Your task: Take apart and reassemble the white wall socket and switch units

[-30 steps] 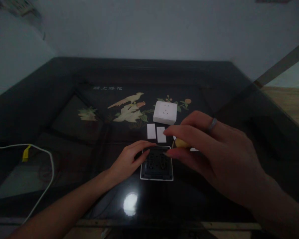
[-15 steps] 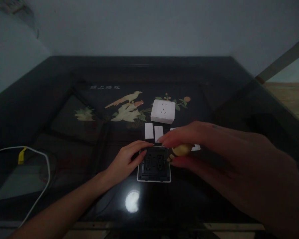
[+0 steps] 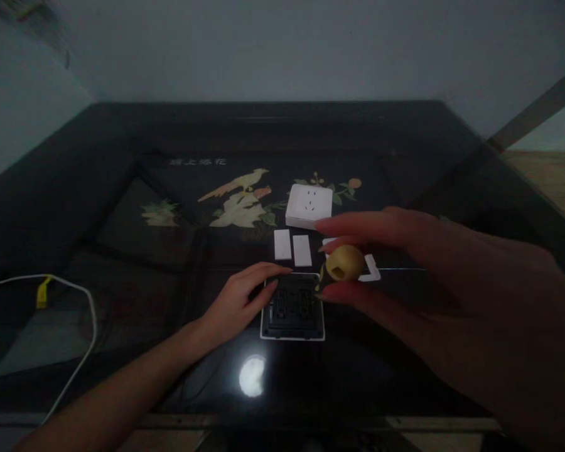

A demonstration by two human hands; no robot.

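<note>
I see the bare right hand (image 3: 442,301) spread wider than a second ago, and the rounded, dull-yellow object (image 3: 351,258) in it, earlier largely covered by fingers, now turns a dark-notched end to my camera. The index fingertip (image 3: 324,224) has risen off my view of the flat white rectangular tile (image 3: 302,251), now fully uncovered, to overlap the white, square-topped socket box (image 3: 309,202). More of the angular white frame piece (image 3: 374,271) shows.

The near tabletop (image 3: 348,376) gives passage — beyond the switch panel (image 3: 292,314), two white plates (image 3: 302,251) and a socket box (image 3: 309,204) obstruct.
</note>
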